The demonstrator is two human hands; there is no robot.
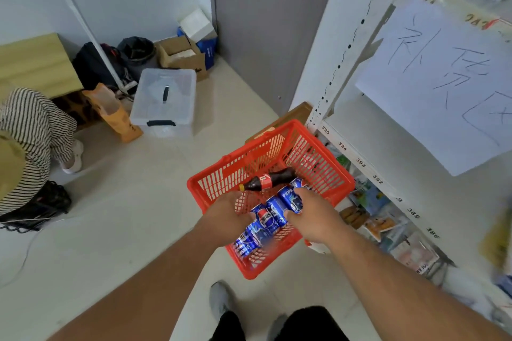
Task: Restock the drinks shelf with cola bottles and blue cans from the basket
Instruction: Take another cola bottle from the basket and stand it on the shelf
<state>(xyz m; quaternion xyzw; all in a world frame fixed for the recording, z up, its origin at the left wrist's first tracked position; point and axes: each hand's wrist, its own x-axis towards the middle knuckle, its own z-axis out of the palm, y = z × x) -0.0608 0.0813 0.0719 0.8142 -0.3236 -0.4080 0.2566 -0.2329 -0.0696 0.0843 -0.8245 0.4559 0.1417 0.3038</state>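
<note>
My right hand [313,219] is curled round a blue can [292,199] inside the red basket [210,188], fingers wrapped about its side. My left hand [231,210] reaches in beside it; its fingers bend toward the cans [266,219] lying between my two hands, but I cannot tell whether they have closed on one. More blue cans [248,242] lie on their sides nearer to me than my left hand. Just beyond both hands a cola bottle [267,180] lies across the basket, yellow cap to the left. The shelf [357,158] with its numbered edge stands to the right of my right hand, near the basket.

I judge the cans stiff, smooth and likely slippery, fairly heavy if full, and best gripped round the middle of the body. Lying down, they will probably roll when a neighbour is lifted. The bottle looks heavier; I would take it at the labelled waist, not at the cap.
</note>
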